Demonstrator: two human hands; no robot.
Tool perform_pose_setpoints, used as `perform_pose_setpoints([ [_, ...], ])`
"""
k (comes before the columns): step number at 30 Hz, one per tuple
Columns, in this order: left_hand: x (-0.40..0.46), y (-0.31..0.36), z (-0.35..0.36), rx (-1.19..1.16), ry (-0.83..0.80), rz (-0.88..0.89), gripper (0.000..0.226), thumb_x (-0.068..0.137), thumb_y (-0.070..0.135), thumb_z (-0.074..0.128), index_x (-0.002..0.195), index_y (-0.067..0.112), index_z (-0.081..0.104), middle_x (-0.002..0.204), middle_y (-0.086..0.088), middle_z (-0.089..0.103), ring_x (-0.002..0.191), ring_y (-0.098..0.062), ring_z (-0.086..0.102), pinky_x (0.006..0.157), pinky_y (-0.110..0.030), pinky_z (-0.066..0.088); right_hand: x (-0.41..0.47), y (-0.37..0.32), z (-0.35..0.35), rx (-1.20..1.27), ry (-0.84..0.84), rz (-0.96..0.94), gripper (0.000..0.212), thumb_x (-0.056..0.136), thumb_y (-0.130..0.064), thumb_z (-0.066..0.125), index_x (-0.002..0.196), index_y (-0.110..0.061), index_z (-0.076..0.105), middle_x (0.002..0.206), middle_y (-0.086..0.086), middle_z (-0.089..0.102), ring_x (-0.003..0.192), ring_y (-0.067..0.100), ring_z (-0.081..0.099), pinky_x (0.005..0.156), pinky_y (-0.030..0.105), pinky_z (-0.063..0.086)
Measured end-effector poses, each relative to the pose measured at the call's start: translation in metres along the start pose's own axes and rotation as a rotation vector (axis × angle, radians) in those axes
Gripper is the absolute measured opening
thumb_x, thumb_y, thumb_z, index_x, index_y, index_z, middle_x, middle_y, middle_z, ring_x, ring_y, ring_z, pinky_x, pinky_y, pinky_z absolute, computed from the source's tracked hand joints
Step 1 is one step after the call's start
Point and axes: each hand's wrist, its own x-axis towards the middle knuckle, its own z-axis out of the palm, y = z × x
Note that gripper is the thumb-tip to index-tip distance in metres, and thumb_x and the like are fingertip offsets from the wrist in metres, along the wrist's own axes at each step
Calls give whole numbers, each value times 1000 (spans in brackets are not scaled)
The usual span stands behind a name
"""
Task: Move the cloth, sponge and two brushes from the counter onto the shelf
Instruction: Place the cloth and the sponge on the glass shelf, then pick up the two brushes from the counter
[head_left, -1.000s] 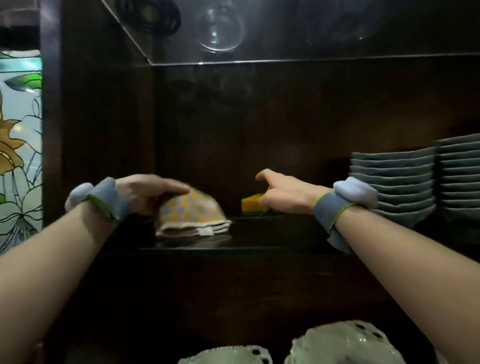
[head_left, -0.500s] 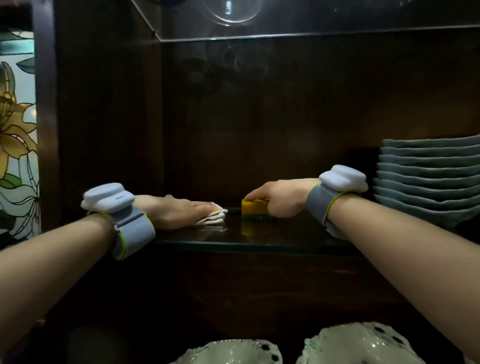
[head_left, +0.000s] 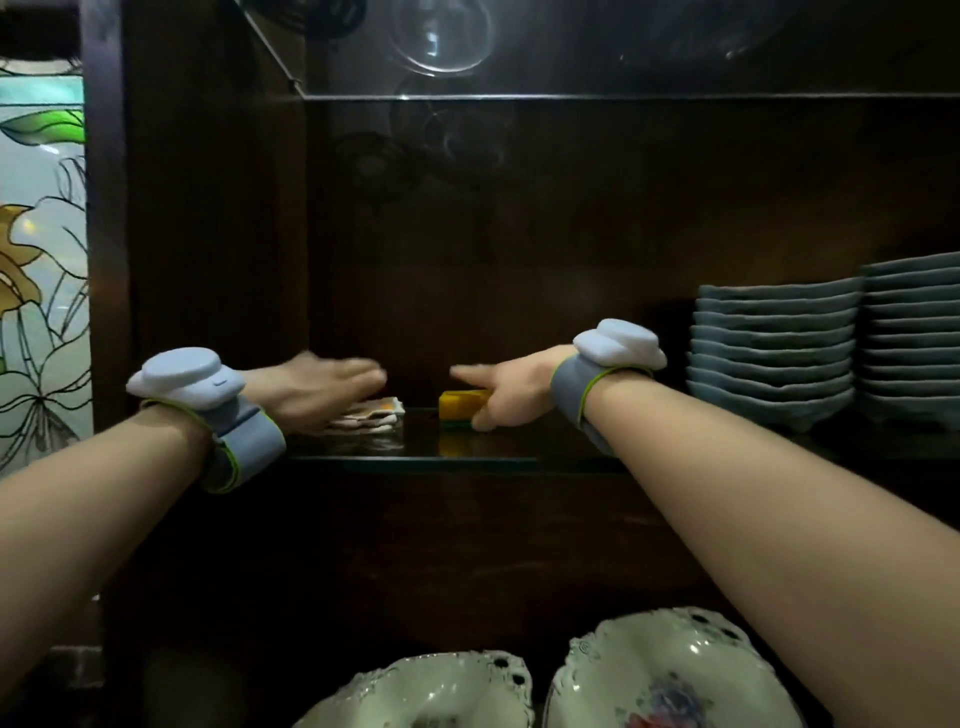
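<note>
The folded white and orange cloth (head_left: 375, 414) lies flat on the glass shelf (head_left: 415, 459). My left hand (head_left: 317, 387) hovers just over it, blurred, with its fingers stretched out and apart from the cloth. To the right, the yellow sponge (head_left: 460, 406) with a green underside rests on the shelf. My right hand (head_left: 506, 387) is at the sponge's right end, the index finger lifted straight above the sponge and the thumb still touching its front corner. No brush is in view.
Two stacks of grey-blue plates (head_left: 774, 353) stand on the shelf at the right. A glass shelf (head_left: 623, 96) with a clear glass bowl (head_left: 441, 36) hangs above. White patterned dishes (head_left: 670, 675) sit below. A dark wooden cabinet wall (head_left: 208, 234) closes the left side.
My left hand set the cloth down, pressed it flat, then lifted off it. My right hand lowered the sponge onto the shelf and raised its index finger from the top.
</note>
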Motion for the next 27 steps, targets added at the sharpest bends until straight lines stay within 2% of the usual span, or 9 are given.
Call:
perform_pose_setpoints([
  [2,-15,25,-3,-188,165,106,56,98,49,25,144,21,39,152,-4,41,139,-20,36,114,-28,22,-22,5,-3,151,152,-14,77,94,-42,48,155,-28,4,164,1,12,149,21,18,120,33,17],
  [5,-49,87,2,-672,263,287,54,97,51,23,135,26,52,137,-1,56,126,-12,47,101,-23,31,-93,24,9,326,509,-79,65,95,-37,48,153,-22,22,159,3,29,145,17,28,115,24,20],
  [7,-78,142,15,-943,108,476,58,92,62,17,124,36,58,125,8,64,114,-8,57,93,-30,37,-166,36,34,471,682,-21,52,94,-32,52,144,-22,40,147,3,48,134,15,45,109,25,35],
  [10,-122,218,41,-1187,-156,659,68,86,65,14,124,32,59,120,6,69,110,-10,63,92,-37,41,-266,57,70,776,879,63,32,93,-27,54,123,-19,59,121,6,66,112,17,64,94,34,52],
  [12,-154,299,68,-1264,-335,757,70,83,63,15,122,27,61,116,4,71,107,-14,65,92,-38,42,-358,77,94,954,961,237,26,94,-28,50,115,-17,62,111,9,69,107,23,67,89,39,53],
  [14,-172,348,86,-1277,-404,788,70,81,63,18,118,24,63,112,2,73,106,-17,65,92,-40,43,-411,89,105,1114,971,318,30,94,-32,46,112,-15,62,107,10,70,101,25,68,85,39,52],
  [20,-306,553,118,-1334,-866,1007,63,80,67,22,105,30,65,103,6,76,97,-12,69,83,-39,42,-648,110,147,995,1118,784,33,97,-37,43,110,-15,65,105,10,72,95,22,71,85,41,51],
  [24,-441,683,126,-1318,-1074,1112,64,81,66,21,111,28,64,108,3,75,102,-16,68,89,-40,44,-815,114,174,920,1194,1025,34,96,-38,44,109,-15,65,102,8,72,93,22,70,82,39,52],
  [27,-504,732,140,-1343,-1151,1118,57,92,60,20,111,27,64,108,0,74,103,-19,68,91,-41,45,-883,114,190,919,1220,1157,36,98,-36,44,112,-11,64,101,8,71,92,23,68,81,39,51],
])
